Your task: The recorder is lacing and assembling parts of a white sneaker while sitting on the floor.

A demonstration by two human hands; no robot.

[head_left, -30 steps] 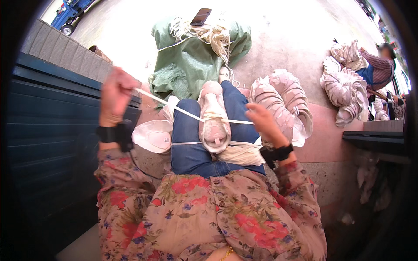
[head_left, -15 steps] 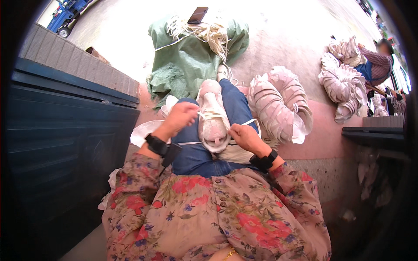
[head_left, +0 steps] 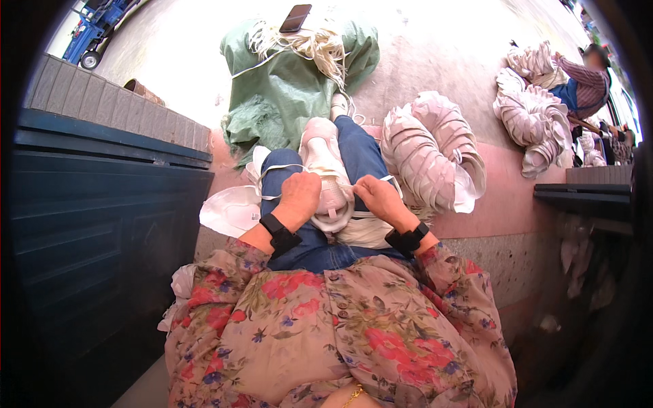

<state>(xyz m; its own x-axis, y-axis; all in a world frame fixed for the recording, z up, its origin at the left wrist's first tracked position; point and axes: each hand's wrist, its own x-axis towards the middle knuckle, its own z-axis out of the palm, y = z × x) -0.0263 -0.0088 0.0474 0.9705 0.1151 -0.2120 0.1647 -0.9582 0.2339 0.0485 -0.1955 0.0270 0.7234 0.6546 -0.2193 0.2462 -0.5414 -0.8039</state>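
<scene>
A pale pink and white sneaker upper (head_left: 322, 151) lies between my thighs, its toe pointing away from me and its tongue toward me. Cream shoelace (head_left: 272, 197) trails over my left knee in loops to the upper. My left hand (head_left: 301, 195) is closed on the lace at the left side of the eyelets, its fingertips partly hidden behind the hand. On the opposite side my right hand (head_left: 377, 197) pinches the lace close to the eyelet edge. The stretch of lace between the hands crosses the upper.
A green woven sack (head_left: 286, 95) ahead carries a bundle of cream laces (head_left: 326, 54) and a phone (head_left: 296, 18). Curved stacks of uppers (head_left: 425, 149) stand right of my legs. A dark blue panel (head_left: 102, 238) borders the left. Another person (head_left: 588, 85) sits far right beside more stacks (head_left: 534, 115).
My left hand has come down and right, from above my left knee to the upper's eyelets. My right hand has risen slightly along the upper's edge. The view has shifted a little.
</scene>
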